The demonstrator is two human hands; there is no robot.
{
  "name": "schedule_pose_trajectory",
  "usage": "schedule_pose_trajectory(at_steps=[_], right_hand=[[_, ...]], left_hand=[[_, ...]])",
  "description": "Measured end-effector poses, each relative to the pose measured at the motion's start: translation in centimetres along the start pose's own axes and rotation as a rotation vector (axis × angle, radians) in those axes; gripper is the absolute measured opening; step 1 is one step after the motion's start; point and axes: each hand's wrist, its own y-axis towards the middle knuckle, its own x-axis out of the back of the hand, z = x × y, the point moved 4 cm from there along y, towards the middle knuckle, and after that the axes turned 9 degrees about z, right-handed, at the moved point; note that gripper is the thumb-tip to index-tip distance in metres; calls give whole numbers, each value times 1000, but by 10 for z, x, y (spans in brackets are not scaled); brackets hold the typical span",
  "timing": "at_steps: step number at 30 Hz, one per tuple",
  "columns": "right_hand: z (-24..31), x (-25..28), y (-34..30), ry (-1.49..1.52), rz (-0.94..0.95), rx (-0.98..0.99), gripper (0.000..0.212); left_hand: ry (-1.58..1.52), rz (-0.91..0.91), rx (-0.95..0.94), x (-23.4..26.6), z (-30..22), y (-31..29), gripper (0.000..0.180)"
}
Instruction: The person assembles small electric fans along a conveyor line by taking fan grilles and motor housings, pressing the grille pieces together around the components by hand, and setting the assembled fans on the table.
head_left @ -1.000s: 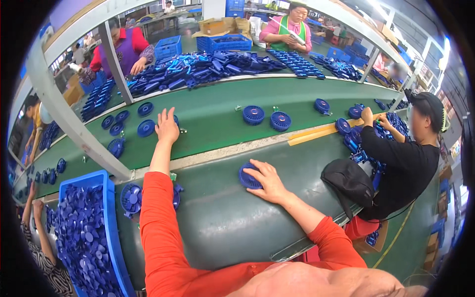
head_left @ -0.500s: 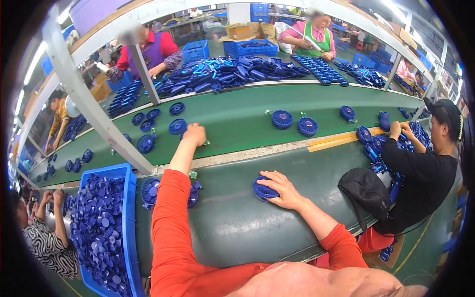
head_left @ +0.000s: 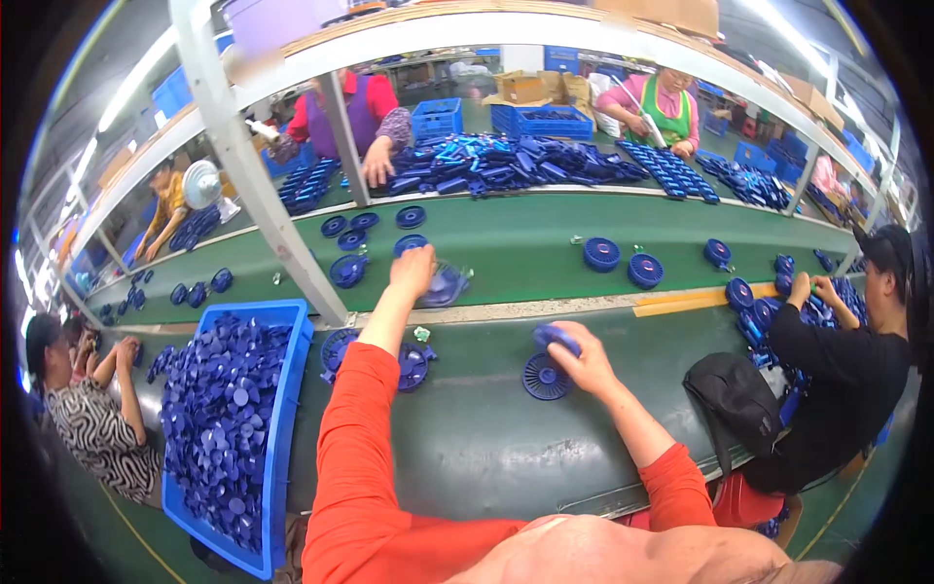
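Over the green belt, my left hand (head_left: pixel 416 271) has curled fingers at the near edge of a round blue fan part (head_left: pixel 410 240); whether they grip it is hidden. Right beside that hand is a blurred blue fan part (head_left: pixel 446 286). My right hand (head_left: pixel 586 362) is closed on a tilted blue disc-shaped fan piece (head_left: pixel 555 338), smeared by motion. Just below it, a round blue fan part with radial slats (head_left: pixel 547 378) lies on the dark worktop (head_left: pixel 467 438). By my left forearm sit two more fan parts, one of them open-faced (head_left: pixel 413 367).
At my left stands a blue crate (head_left: pixel 301 360) of small blue pieces. More fan parts (head_left: pixel 601 255) lie along the green belt (head_left: pixel 506 229). A metal post (head_left: pixel 255 175) rises left of my left arm. A black bag (head_left: pixel 730 394) and a co-worker (head_left: pixel 822 365) are at right.
The view has swung, shifting everything to the right. My right hand has lifted a disc-shaped piece off the slatted part. My left hand has moved slightly left, exposing the blurred fan part.
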Motion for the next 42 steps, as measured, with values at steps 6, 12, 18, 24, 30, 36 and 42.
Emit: schedule_pose_trajectory(at_steps=[6,12,18,24,30,36,42], right_hand=[[20,-8,50,535,-108,-198,24],[35,-36,81,463,-204,-104,32],[55,-56,79,-185,-219,118,41],[58,-65,77,-298,-76,231,40],[54,-59,77,-306,59,225,55],[48,-60,79,-289,39,200,50],[16,-80,73,289,-128,-43,47]], left_hand=[[-840,-393,132,-22,-27,-46,26],[-2151,-95,233,-64,-104,-83,39],[-2486,167,112,-30,-123,-104,50],[-2639,281,133,-32,-121,-106,42],[-2590,321,158,-28,-120,-104,45],[-2335,265,291,-22,-122,-111,54],[-1818,-369,112,2,-140,-116,35]])
